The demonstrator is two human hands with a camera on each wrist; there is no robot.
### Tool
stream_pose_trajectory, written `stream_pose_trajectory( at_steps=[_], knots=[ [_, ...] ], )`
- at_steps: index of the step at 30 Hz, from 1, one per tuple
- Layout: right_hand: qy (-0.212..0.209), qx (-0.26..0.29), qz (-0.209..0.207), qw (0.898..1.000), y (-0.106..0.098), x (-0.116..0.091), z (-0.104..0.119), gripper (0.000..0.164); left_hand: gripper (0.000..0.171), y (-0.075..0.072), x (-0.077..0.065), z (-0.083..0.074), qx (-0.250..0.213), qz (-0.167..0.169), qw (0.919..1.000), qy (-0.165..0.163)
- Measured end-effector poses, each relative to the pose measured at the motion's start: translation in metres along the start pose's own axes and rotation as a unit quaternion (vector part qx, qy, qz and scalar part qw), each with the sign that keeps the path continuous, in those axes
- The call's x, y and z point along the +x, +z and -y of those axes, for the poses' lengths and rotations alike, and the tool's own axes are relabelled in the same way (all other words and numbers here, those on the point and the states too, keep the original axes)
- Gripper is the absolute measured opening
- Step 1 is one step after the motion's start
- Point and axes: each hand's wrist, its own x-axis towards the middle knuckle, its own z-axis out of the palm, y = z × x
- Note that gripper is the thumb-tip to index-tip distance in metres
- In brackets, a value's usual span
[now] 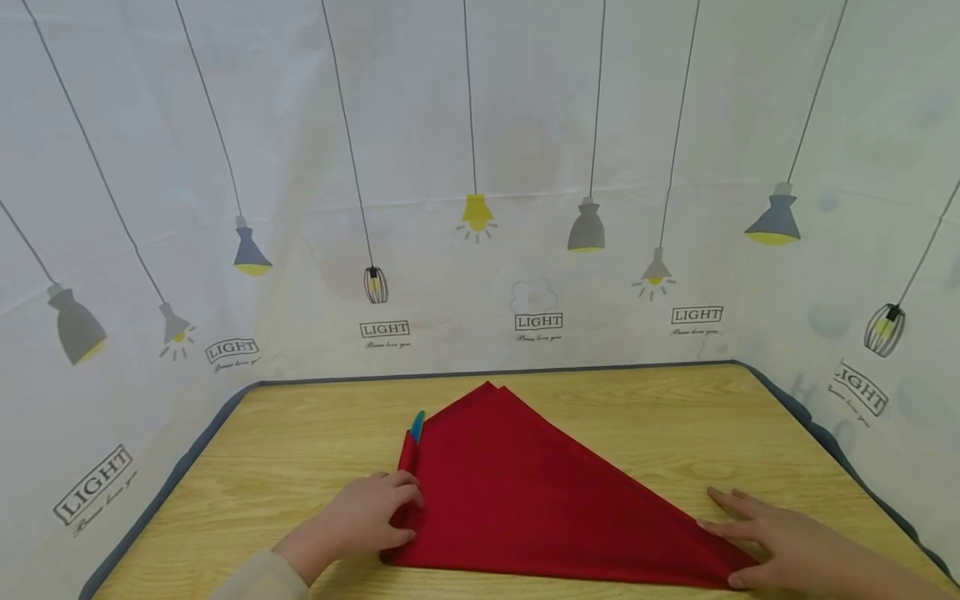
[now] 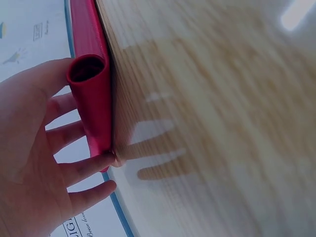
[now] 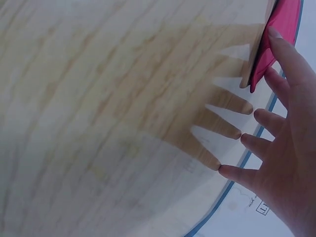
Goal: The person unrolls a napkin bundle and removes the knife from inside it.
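Left hand (image 1: 366,515) has grip curled over red cloth (image 1: 525,492) at its rolled edge (image 1: 408,455), teal tip (image 1: 417,427) poking out, right hand (image 1: 791,543) touching pointed corner (image 1: 729,567), grip spread apart, wooden tabletop (image 1: 645,408) below.

A pale, wood-grained tabletop (image 1: 637,417), glossy enough to give back reflections, is bordered by dark blue edging (image 1: 162,500). On it lies a folded red cloth (image 1: 540,500), peaked at the back, its left side rolled (a blue-green tip (image 1: 417,427) pokes out).
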Motion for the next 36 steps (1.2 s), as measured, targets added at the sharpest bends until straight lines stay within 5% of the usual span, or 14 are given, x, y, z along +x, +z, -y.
stream_pose_trajectory(
  at_steps=[14, 36],
  knots=[
    [-0.038, -0.009, -0.022, 0.999, -0.007, -0.002, -0.005, 0.059, 0.029, 0.004, 0.0, 0.005, -0.005, 0.002, 1.0, -0.005],
    [-0.037, -0.027, -0.022, 0.999, -0.009, -0.005, -0.034, 0.059, 0.027, 0.003, -0.004, 0.007, 0.004, 0.001, 0.9999, -0.011]
  ],
)
